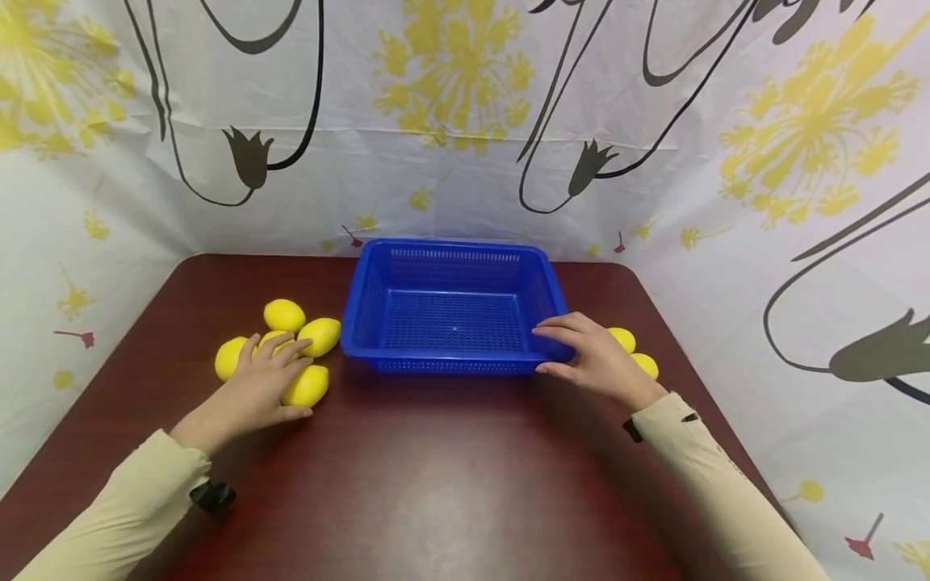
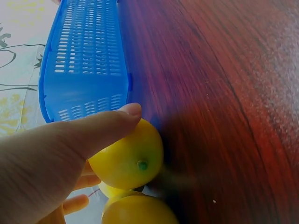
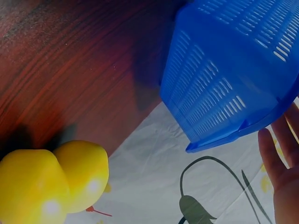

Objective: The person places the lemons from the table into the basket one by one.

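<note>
Several yellow lemons [image 1: 306, 386] lie in a cluster on the table, left of a blue plastic basket [image 1: 450, 355]. Over this cluster my left hand [image 1: 256, 394] reaches with its fingers spread. In the left wrist view its thumb [image 2: 100, 130] overlaps the upper side of a lemon [image 2: 133, 158], with fingertips visible behind. My right hand [image 1: 601, 361] is at the basket's right front corner, fingers extended over the rim. In the right wrist view its fingers [image 3: 273, 154] are straight beside the basket's rim [image 3: 252, 130], holding nothing.
Two more lemons [image 1: 644, 365] sit right of the basket, partly behind my right hand. The basket holds nothing and stands at the back of the dark red wooden table [image 1: 436, 476]. A white patterned cloth [image 1: 450, 186] hangs behind and along both sides.
</note>
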The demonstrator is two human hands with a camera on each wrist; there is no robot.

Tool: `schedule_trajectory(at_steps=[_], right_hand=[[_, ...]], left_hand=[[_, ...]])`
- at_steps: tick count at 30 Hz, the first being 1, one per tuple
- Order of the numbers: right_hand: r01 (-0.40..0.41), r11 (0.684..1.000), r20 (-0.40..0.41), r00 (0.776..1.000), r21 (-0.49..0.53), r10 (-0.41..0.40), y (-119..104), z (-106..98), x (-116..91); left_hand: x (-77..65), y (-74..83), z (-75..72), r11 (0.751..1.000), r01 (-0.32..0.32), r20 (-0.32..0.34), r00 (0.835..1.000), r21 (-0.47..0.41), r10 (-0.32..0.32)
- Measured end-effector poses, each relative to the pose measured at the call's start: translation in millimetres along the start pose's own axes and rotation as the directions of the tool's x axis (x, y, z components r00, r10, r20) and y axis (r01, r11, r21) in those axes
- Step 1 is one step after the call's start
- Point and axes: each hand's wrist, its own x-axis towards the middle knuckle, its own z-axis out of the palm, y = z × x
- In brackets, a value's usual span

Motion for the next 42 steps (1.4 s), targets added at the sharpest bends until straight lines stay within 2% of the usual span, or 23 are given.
schedule_trajectory(at_steps=[5,14,19,26,33,42], right_hand=[[0.023,1.0,-0.046,0.999,-0.012,-0.023,0.9,2.6,-1.2],[0.034,0.996,-0.045,0.998,-0.08,-0.037,0.5,7.6,-4.3],[0.063,0.995,-0.073,0.995,-0.081,-0.069,1.7,9.5,-4.2],[0.064,0.995,-0.075,0.995,-0.072,-0.07,2.7,12.2,-5.2],[0.045,0.996,-0.06,0.997,-0.072,-0.05,2.3,12.5,-7.0],[0.051,0.996,-0.082,0.995,-0.069,-0.056,1.6,13.0,-7.3]], left_hand=[[0.3,-0.4,-0.4,1.0,0.007,-0.006,1.0,0.006,-0.007],[1.6,1.4,0.4,1.0,0.008,-0.02,1.0,0.008,-0.007],[4.1,3.3,-0.6,1.0,0.004,-0.052,0.999,0.021,-0.003],[8.6,5.3,-5.1,0.999,0.007,-0.1,0.995,0.036,-0.004],[13.5,9.0,-22.9,0.997,0.06,-0.108,0.993,0.057,-0.054],[27.6,14.4,-50.3,0.995,0.104,-0.098,0.99,-0.004,-0.104]])
